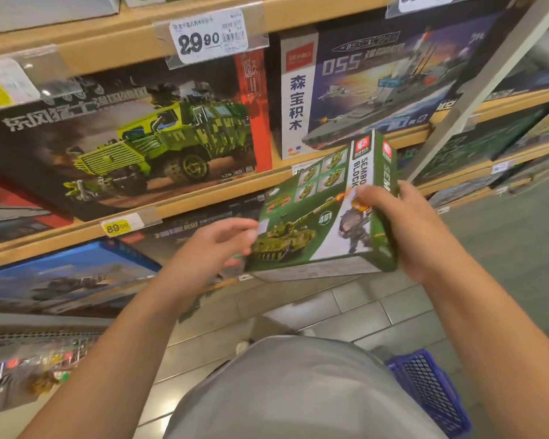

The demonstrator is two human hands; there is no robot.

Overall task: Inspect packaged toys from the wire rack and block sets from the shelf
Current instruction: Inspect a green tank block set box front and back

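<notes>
A small green block set box [314, 217], printed with a tank and a toy soldier, is held in front of the wooden shelf [203, 194]. My right hand [406, 226] grips its right edge, thumb across the front. My left hand [216, 245] hovers at the box's left edge with fingers spread, fingertips at or just off the cardboard. Behind stand a large box [124, 137] showing a green armoured truck and a box [377, 80] showing a warship. The wire rack [35, 356] with packaged toys sits at the lower left, blurred.
A blue plastic basket [431, 394] stands on the tiled floor [362, 312] at my lower right. More boxes fill the lower shelf [61, 280]. A grey upright post [476, 83] runs diagonally at the right. Price tags [210, 36] hang on the shelf edges.
</notes>
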